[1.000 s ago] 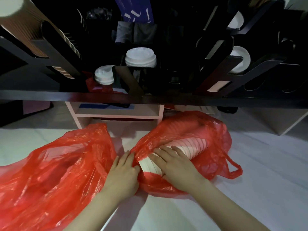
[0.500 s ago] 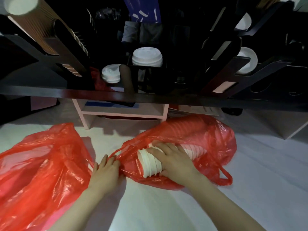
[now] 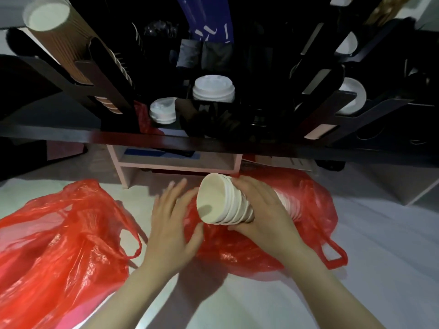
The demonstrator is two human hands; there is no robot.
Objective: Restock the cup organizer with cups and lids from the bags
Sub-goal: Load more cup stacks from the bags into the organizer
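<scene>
My right hand (image 3: 263,210) grips a stack of white paper cups (image 3: 221,203), half drawn out of the right red plastic bag (image 3: 308,210), open mouths toward me. My left hand (image 3: 171,222) is spread open just left of the stack, over the bag's mouth, holding nothing. A second red bag (image 3: 59,245) lies crumpled at the left. The dark cup organizer (image 3: 166,138) fills the top of the view, with brown ribbed cups (image 3: 59,36) in a slanted left slot, white lids (image 3: 213,87) in the middle and white cups (image 3: 351,98) at the right.
Both bags lie on a pale floor (image 3: 380,257). A low pink shelf unit (image 3: 175,162) stands behind the hands, under the organizer's dark ledge. A pale wooden box (image 3: 403,184) sits at the right.
My right hand has pulled the cup stack up and out of the bag, turning its mouth toward me. My left hand let go of the bag's edge and opened.
</scene>
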